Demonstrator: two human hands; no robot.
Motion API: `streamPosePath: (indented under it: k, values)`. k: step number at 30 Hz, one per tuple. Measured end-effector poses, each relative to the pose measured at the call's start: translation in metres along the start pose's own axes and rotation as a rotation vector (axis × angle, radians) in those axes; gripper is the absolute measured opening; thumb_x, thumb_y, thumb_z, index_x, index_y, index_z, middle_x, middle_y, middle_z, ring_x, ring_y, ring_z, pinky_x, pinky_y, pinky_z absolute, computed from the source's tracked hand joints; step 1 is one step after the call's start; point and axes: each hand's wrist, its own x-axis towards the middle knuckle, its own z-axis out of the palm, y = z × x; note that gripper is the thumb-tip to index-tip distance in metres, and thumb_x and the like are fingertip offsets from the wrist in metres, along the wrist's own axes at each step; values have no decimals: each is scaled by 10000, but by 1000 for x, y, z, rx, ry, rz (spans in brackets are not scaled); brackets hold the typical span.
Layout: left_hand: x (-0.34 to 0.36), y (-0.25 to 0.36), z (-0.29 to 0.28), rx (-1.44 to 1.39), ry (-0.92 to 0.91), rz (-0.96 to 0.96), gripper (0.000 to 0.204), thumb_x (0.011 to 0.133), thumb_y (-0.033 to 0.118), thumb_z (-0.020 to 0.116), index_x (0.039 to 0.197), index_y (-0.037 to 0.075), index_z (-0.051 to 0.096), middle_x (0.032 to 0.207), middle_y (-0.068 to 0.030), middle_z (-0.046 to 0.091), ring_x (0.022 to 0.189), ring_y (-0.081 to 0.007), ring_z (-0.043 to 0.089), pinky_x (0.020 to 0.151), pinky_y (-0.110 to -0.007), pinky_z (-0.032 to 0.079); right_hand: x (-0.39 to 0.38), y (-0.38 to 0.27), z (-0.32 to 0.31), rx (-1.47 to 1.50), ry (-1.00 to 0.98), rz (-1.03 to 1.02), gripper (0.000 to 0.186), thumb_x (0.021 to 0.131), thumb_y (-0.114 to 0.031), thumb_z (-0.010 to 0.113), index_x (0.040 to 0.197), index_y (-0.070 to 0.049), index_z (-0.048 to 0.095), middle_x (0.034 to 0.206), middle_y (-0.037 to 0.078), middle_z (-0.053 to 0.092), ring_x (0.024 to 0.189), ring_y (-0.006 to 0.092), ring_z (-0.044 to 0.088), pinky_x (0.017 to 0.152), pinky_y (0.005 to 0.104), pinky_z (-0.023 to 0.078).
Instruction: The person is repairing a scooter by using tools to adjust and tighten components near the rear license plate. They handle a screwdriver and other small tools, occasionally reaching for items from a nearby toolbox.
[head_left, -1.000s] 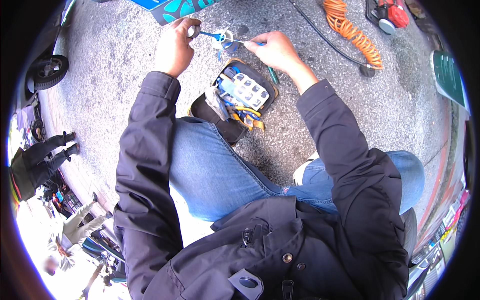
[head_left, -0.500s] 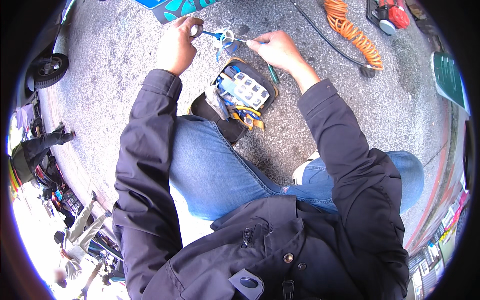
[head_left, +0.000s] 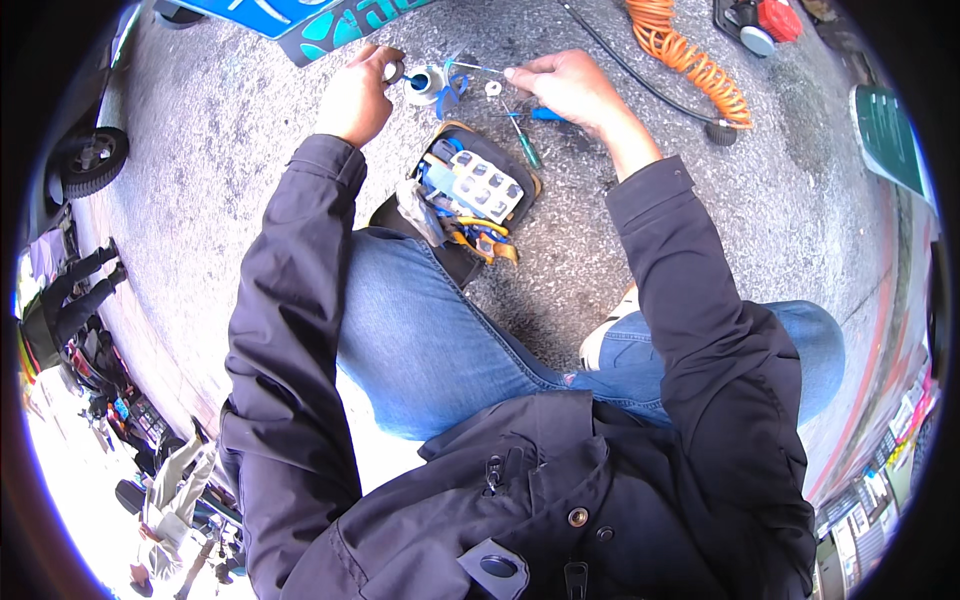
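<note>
One jar [head_left: 431,89] sat at three o'clock from the left hand [head_left: 362,98], the nearer hand, whose fingers pinched one round cap [head_left: 393,72]. The right hand [head_left: 575,90] gripped one thin rod [head_left: 478,67], long axis toward nine o'clock. One screwdriver [head_left: 529,152] lay at four o'clock from the jar, one tool case [head_left: 500,152] at five.

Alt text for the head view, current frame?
A person's left hand holds a small round pale piece beside a white container, while the right hand pinches a thin pale rod. Below, on rough pavement, an open black case of tools lies near a denim-clad knee; an orange coiled hose lies farther right.
</note>
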Motion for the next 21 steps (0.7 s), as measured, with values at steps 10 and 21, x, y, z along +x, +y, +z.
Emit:
streamPosePath:
  k: [10, 21]
  values:
    - [17, -1, 30, 60, -155, 42, 398, 821, -20, 688, 1204, 88, 694, 1129, -149, 680, 1042, -392, 681, 900, -457, 551, -5, 19, -53, 184, 12, 79, 371, 918, -389, 767, 1052, -43, 790, 845, -25, 719, 637, 20, 486, 567, 206, 399]
    - [19, -10, 41, 100, -236, 43, 484, 785, -21, 782, 1249, 93, 705, 1121, -137, 695, 958, -312, 719, 833, -399, 576, 5, 3, -18, 420, 202, 146, 432, 870, -382, 736, 795, 43, 744, 727, 203, 714, 716, 305, 722, 704, 453, 549]
